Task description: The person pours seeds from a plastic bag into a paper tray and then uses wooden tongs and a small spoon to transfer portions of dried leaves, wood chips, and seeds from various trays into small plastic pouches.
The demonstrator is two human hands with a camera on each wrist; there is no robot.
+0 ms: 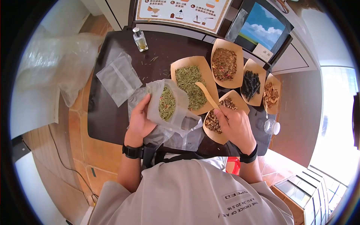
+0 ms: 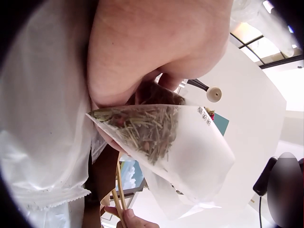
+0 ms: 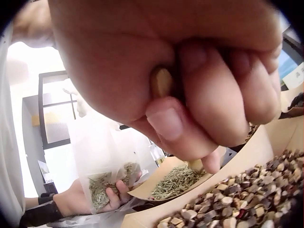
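My left hand (image 1: 139, 122) holds a translucent white mesh sachet (image 1: 154, 108), its fingers behind and under it. Dried green needle-like herb, with a few reddish bits, fills the lower part of the sachet (image 2: 147, 128) in the left wrist view. My right hand (image 1: 238, 125) grips the handle of a wooden spoon (image 1: 207, 94), fingers curled round it. The spoon's head overlaps the right side of a paper tray (image 1: 208, 77) of the same green herb. Below the right hand stands a paper tray (image 1: 243, 107) of chopped brown and pale pieces, partly hidden by that hand.
Flat clear bags (image 1: 120, 78) lie left on the dark table (image 1: 108, 120), with more under the sachet. A glass bottle (image 1: 140, 39) stands at the back. Further trays hold a reddish-brown mix (image 1: 224, 63), black strips (image 1: 250, 85) and brown slices (image 1: 271, 92). A small white-capped jar (image 1: 272, 126) lies at right.
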